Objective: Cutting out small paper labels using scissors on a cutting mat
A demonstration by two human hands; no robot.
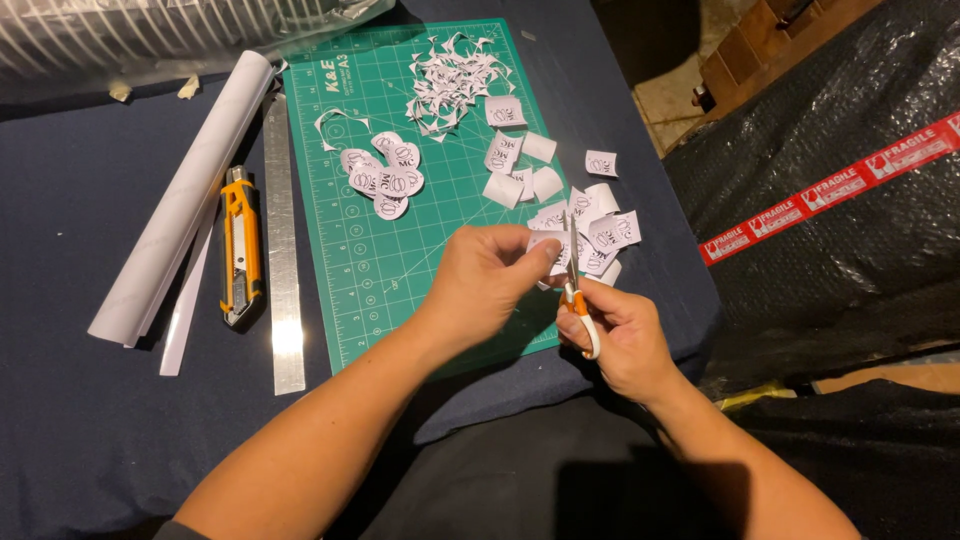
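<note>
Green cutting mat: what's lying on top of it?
On the green cutting mat: paper trimmings, cut-out oval stickers, uncut square pieces. The left hand covers the mat's near right part; anything under it is hidden.

Paper label (548, 248): small white square with dark round print, slightly curled, pinched in left hand (487, 280) fingertips, held upright above the mat edge. Scissors (577, 290): orange-and-white handles, slim steel blades pointing up and away, gripped in right hand (618, 335) just right of and below the left. Blades meet the label's right edge.
</note>
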